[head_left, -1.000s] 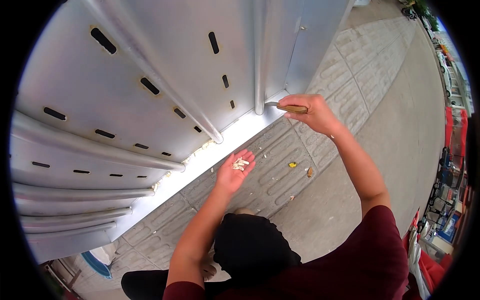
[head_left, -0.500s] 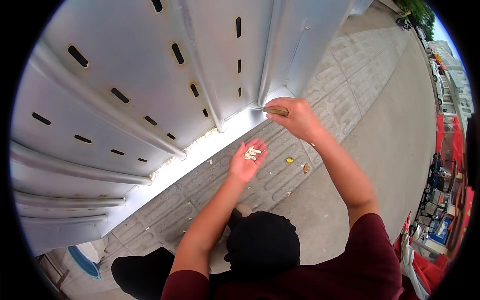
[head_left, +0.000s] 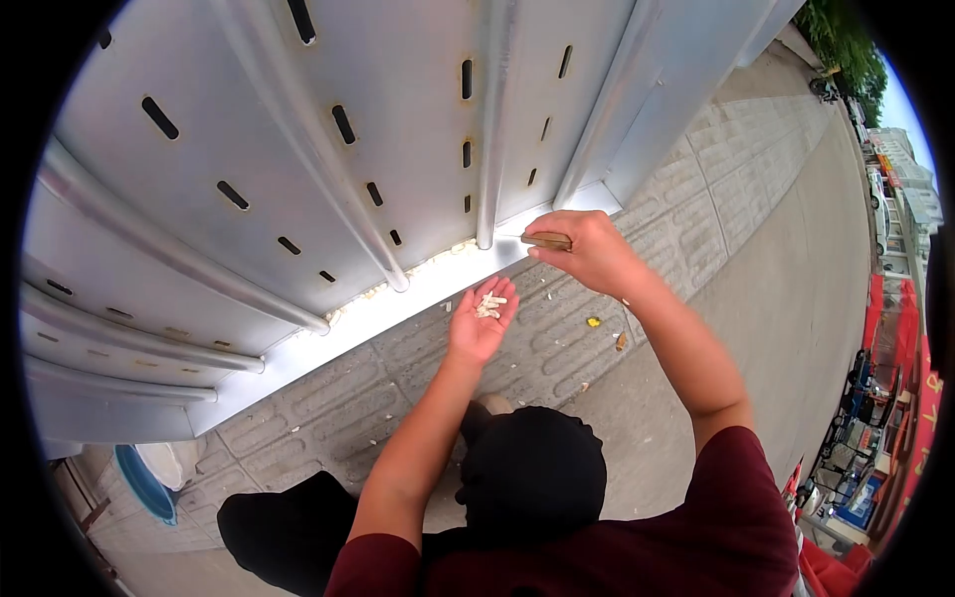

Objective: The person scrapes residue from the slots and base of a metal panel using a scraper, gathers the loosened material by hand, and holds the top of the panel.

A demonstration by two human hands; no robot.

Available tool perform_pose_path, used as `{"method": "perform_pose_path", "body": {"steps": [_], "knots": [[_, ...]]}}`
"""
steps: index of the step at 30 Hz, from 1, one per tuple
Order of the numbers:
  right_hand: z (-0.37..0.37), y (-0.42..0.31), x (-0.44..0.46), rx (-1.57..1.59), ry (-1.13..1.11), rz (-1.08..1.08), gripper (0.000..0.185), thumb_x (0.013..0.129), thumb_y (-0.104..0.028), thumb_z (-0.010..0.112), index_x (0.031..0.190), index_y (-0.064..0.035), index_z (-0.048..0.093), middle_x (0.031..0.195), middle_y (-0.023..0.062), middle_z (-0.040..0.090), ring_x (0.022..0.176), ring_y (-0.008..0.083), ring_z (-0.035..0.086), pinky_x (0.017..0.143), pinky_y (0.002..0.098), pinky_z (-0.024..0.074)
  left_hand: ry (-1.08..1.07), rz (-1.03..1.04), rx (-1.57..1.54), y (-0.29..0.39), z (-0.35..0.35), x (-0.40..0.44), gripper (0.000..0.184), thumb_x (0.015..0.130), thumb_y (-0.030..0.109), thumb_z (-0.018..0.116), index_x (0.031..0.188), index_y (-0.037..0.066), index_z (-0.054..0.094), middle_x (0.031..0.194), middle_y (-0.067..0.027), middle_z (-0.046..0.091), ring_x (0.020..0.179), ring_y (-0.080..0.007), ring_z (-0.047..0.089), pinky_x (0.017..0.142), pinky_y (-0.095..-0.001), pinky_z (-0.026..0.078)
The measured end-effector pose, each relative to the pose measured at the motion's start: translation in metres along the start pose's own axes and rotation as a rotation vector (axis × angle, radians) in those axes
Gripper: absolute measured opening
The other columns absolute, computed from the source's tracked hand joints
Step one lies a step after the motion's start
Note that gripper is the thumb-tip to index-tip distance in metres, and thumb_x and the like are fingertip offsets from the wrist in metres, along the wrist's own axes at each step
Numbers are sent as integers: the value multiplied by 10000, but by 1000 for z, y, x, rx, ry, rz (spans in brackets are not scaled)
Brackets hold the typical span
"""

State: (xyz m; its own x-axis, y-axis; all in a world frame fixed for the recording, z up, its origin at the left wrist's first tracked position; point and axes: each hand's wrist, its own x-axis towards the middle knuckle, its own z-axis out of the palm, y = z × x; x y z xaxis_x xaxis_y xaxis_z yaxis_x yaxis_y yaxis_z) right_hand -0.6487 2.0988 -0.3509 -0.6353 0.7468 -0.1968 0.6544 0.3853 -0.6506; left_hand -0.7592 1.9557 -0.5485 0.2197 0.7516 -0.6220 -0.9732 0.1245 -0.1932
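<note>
My left hand (head_left: 477, 332) is palm up with its fingers slightly curled, cradling several small off-white, stick-like pieces (head_left: 489, 304). My right hand (head_left: 591, 251) grips the brown handle of a slim tool (head_left: 548, 241); its tip points left over the shiny metal ledge (head_left: 370, 316), and I cannot make out the blade's shape. More off-white bits (head_left: 448, 255) lie along the ledge's inner edge, between the metal ribs. The left hand is just below the ledge, apart from the right hand.
A large metal panel (head_left: 403, 60) with slots and tubular ribs rises above the ledge. Below are patterned paving slabs (head_left: 338, 408) with scattered bits, a yellow scrap (head_left: 594, 321) and a brown one (head_left: 621, 341). A blue basin (head_left: 139, 488) stands lower left. Parked vehicles line the right.
The view has shifted, so the panel and ledge sit further right. My right hand and the tool are slightly lower in view. My left hand still carries the off-white pieces.
</note>
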Motion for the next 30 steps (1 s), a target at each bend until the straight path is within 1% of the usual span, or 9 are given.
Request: {"method": "perform_pose_path", "body": {"steps": [5, 8, 14, 17, 20, 21, 24, 28, 30], "knots": [[19, 22, 6, 46, 89, -50, 251, 787, -161, 745, 1012, -62, 693, 937, 112, 701, 804, 289, 676, 736, 328, 539, 21, 4, 25, 12, -8, -7, 494, 1039, 341, 311, 1310, -53, 434, 1313, -206, 506, 1223, -327, 505, 1061, -483, 418], [10, 29, 7, 56, 1, -155, 265, 781, -178, 756, 1019, -78, 696, 947, 105, 704, 823, 274, 679, 754, 325, 540, 24, -7, 38, 12, -9, -6, 497, 1041, 346, 301, 1317, -47, 429, 1313, -208, 505, 1221, -328, 506, 1062, -485, 416], [-26, 4, 4, 100, -297, 36, 279, 790, -183, 756, 1021, -41, 693, 953, 147, 705, 862, 248, 684, 774, 313, 531, 24, -41, 46, -6, 12, 6, 489, 1044, 345, 293, 1336, -26, 418, 1332, -194, 497, 1249, -323, 485, 1081, -487, 392], [-7, 12, 4, 106, -91, 72, 249, 785, -119, 765, 1010, -36, 698, 927, 90, 715, 843, 171, 672, 782, 294, 527, 21, -54, 3, -13, 12, 11, 495, 1044, 350, 286, 1335, -28, 417, 1328, -191, 498, 1249, -326, 484, 1078, -490, 394], [0, -9, -3, 79, -102, 64, 234, 788, -136, 766, 985, -28, 703, 885, 91, 711, 810, 180, 672, 764, 298, 530, 23, -30, 2, -4, 6, 6, 500, 1043, 358, 283, 1320, -32, 427, 1321, -190, 503, 1242, -330, 489, 1075, -497, 397], [2, -19, -5, 135, -67, 143, 224, 803, -143, 748, 978, -11, 698, 885, 103, 709, 793, 186, 675, 749, 302, 534, 27, -21, 10, -2, -1, 3, 501, 1042, 361, 283, 1313, -34, 432, 1318, -190, 505, 1238, -332, 492, 1074, -499, 398], [30, -16, 6, 46, 139, 26, 230, 814, -157, 735, 978, -3, 690, 883, 115, 706, 767, 195, 674, 723, 306, 536, 68, 21, -43, 10, -15, -2, 488, 1040, 349, 289, 1293, -37, 447, 1311, -191, 512, 1228, -338, 502, 1071, -508, 400], [63, -36, 22, -71, 190, -83, 212, 800, -172, 696, 949, -21, 687, 867, 170, 672, 748, 332, 647, 674, 358, 526, 57, 47, -76, 26, -18, -13, 458, 1034, 326, 304, 1267, -33, 468, 1296, -193, 525, 1221, -346, 508, 1068, -522, 399], [67, -40, 24, -11, 150, -85, 216, 793, -160, 716, 955, -21, 686, 855, 155, 680, 746, 301, 658, 675, 341, 526, 62, 54, -78, 34, -15, -17, 440, 1030, 314, 314, 1251, -29, 479, 1288, -193, 530, 1222, -349, 507, 1065, -531, 400]]}}
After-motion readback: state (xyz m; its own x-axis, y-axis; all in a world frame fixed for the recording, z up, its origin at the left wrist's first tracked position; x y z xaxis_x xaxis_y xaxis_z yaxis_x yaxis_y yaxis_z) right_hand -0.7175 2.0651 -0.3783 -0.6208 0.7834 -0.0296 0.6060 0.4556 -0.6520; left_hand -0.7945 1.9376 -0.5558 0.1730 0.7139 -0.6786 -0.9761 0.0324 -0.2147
